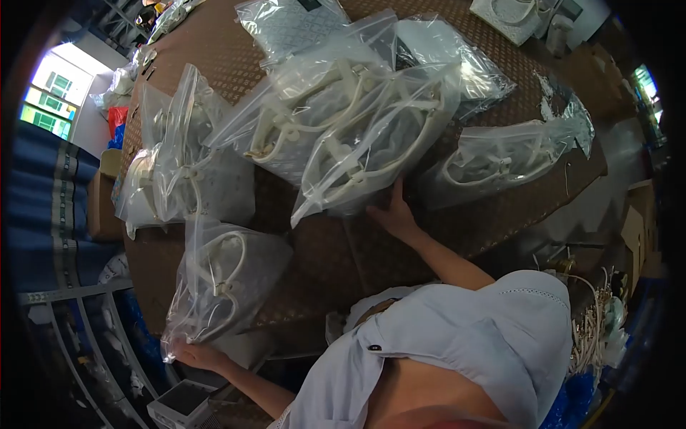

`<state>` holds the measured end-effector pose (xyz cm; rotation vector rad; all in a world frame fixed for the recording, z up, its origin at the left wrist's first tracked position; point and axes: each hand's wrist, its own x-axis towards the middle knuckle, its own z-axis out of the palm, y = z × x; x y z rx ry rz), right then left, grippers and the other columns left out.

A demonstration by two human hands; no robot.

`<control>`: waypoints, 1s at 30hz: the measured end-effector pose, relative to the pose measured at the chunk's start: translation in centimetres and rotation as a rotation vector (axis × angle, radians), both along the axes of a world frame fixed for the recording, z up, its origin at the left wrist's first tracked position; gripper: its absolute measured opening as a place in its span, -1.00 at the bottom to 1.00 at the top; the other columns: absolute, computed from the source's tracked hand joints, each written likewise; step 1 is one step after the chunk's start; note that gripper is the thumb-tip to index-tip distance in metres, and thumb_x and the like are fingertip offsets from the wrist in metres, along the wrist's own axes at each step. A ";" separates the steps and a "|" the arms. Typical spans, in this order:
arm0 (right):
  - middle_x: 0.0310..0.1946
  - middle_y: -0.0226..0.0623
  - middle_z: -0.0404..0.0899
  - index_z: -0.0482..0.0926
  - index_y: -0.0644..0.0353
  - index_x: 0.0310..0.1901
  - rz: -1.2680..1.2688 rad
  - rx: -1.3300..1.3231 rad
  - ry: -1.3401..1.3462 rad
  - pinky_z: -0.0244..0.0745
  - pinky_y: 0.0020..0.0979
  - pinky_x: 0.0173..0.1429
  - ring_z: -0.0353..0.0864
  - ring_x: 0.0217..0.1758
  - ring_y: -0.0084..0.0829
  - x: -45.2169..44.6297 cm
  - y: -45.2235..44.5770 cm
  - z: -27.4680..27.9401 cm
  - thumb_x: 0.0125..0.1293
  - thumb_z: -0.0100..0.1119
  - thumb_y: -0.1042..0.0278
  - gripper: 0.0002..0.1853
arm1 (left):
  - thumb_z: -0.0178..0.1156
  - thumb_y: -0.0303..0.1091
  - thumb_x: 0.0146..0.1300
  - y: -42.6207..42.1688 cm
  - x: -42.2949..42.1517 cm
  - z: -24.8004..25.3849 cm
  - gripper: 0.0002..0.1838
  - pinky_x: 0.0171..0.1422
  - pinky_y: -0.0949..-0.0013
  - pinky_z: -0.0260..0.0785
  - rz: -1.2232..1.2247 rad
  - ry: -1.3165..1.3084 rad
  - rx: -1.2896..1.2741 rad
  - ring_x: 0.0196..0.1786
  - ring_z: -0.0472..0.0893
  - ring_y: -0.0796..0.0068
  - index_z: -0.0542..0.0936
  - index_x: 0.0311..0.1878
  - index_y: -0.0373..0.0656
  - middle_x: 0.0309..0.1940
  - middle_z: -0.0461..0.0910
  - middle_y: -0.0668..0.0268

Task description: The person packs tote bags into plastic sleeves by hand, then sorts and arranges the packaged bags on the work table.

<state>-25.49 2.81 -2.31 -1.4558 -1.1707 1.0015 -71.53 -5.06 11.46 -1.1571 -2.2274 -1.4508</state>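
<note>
At lower left, a bagged handbag (pixel 227 279) is pinched at one corner by the left hand's (pixel 205 357) closed fingers, apparently for control at the bench's (pixel 314 268) edge; at centre, a larger bag (pixel 371 146) is touched by the right hand's (pixel 400 220) spread fingers, perhaps for bracing.

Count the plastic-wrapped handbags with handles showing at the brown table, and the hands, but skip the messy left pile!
Wrapped handbags: 4 (two in the middle, one at right, one at lower left)
Hands: 2 (left hand, right hand)
Total: 6
</note>
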 end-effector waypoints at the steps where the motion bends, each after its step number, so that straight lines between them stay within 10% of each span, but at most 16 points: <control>1: 0.36 0.12 0.06 -0.53 0.16 0.41 0.028 -0.029 -0.046 0.19 -0.26 0.37 0.17 0.39 -0.10 0.9 -0.3 0.0 0.12 0.33 0.33 0.17 | -0.13 -0.12 0.46 -0.3 0.9 0.2 -0.56 0.13 0.28 0.28 0.012 0.004 -0.011 0.01 0.45 0.25 0.46 0.04 -0.37 0.01 0.44 0.09; 7: 0.27 0.21 0.21 -0.45 0.10 0.44 0.057 -0.230 -0.068 0.33 -0.21 0.27 0.36 0.27 0.01 4.0 -2.5 0.8 0.13 0.27 0.36 0.10 | -0.14 -0.22 0.40 -0.8 5.0 -0.6 -0.55 0.23 0.23 0.22 -0.125 -0.126 0.349 0.14 0.40 0.15 0.29 0.19 -0.38 0.23 0.27 0.01; 10: 0.26 0.19 0.24 -0.42 0.09 0.44 0.030 -0.225 -0.098 0.34 -0.21 0.26 0.38 0.26 0.00 4.1 -1.9 0.9 0.15 0.26 0.34 0.08 | -0.19 -0.19 0.44 3.7 13.6 6.0 -0.51 0.44 0.21 0.05 0.247 0.355 0.328 0.41 0.20 0.14 0.24 0.30 -0.30 0.34 0.21 0.02; 12: 0.27 0.18 0.23 -0.41 0.09 0.44 0.005 -0.257 -0.091 0.33 -0.22 0.27 0.37 0.27 -0.01 4.2 -2.5 0.6 0.15 0.25 0.34 0.06 | -0.15 -0.25 0.41 4.8 15.9 7.9 -0.52 0.46 0.15 0.01 -0.671 0.611 0.295 0.43 0.18 0.17 0.24 0.32 -0.30 0.31 0.26 0.02; 18: 0.29 0.18 0.20 -0.31 0.16 0.44 0.023 -0.256 -0.088 0.21 -0.23 0.36 0.22 0.37 -0.02 2.9 -3.0 -0.2 0.17 0.20 0.39 -0.02 | -0.14 -0.25 0.42 21.2 25.7 7.2 -0.62 0.22 0.22 0.30 -1.053 -0.873 0.223 0.26 0.41 0.25 0.39 0.19 -0.25 0.21 0.41 0.10; 24: 0.31 0.09 0.19 -0.29 0.18 0.44 0.027 -0.100 0.000 0.16 -0.29 0.38 0.19 0.41 -0.14 3.1 -3.6 -6.5 0.25 0.17 0.37 -0.08 | 0.09 -0.07 0.32 38.1 19.7 -3.7 -0.65 -0.34 0.43 0.34 -0.785 -1.447 0.136 -0.45 0.38 0.50 0.55 -0.08 -0.17 -0.44 0.51 0.36; 26: 0.29 -0.02 0.22 -0.24 0.18 0.44 -0.027 -0.027 0.376 0.16 -0.32 0.37 0.22 0.38 -0.23 3.0 -2.5 -3.5 0.24 0.19 0.38 -0.10 | 0.10 0.00 0.30 41.2 21.0 -7.4 -0.62 -0.37 0.43 0.32 -1.103 -0.749 -0.201 -0.43 0.43 0.55 0.58 -0.17 -0.17 -0.42 0.52 0.38; 30: 0.27 -0.11 0.23 -0.17 0.18 0.42 -0.029 -0.113 0.217 0.18 -0.31 0.36 0.24 0.33 -0.31 3.4 -1.8 -1.4 0.21 0.24 0.42 -0.11 | 0.07 0.09 0.30 49.5 21.8 -20.3 -0.54 -0.37 0.41 0.32 -1.321 -0.606 -0.476 -0.45 0.48 0.56 0.61 -0.29 -0.19 -0.47 0.55 0.34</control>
